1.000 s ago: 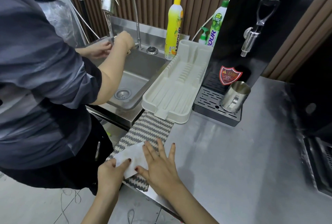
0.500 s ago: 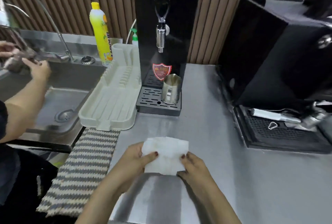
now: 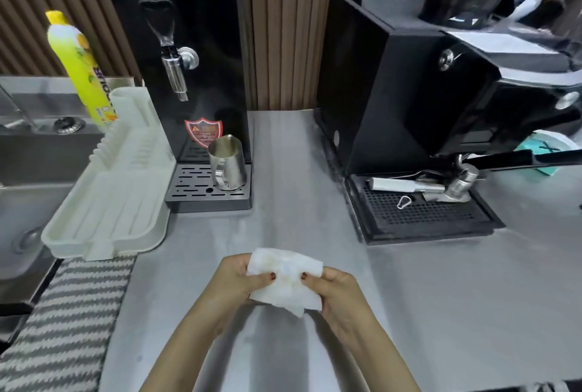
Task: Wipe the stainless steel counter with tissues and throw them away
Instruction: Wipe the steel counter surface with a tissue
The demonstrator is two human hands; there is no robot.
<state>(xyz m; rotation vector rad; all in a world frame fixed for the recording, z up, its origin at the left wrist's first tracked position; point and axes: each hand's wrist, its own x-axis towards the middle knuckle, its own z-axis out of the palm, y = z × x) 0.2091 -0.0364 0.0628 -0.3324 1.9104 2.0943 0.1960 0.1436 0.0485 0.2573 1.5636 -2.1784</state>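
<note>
Pitcher on drip tray, tissue pinched

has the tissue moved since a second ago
Yes. The tissue lay on the striped mat then; now the left hand and right hand hold it right of the mat, over the steel counter.

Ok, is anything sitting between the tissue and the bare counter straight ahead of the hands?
Nothing visible. The left hand and right hand pinch the tissue over the counter; bare steel runs ahead, between the dispenser drip tray on the left and the coffee machine tray on the right. No bin in view.
</note>
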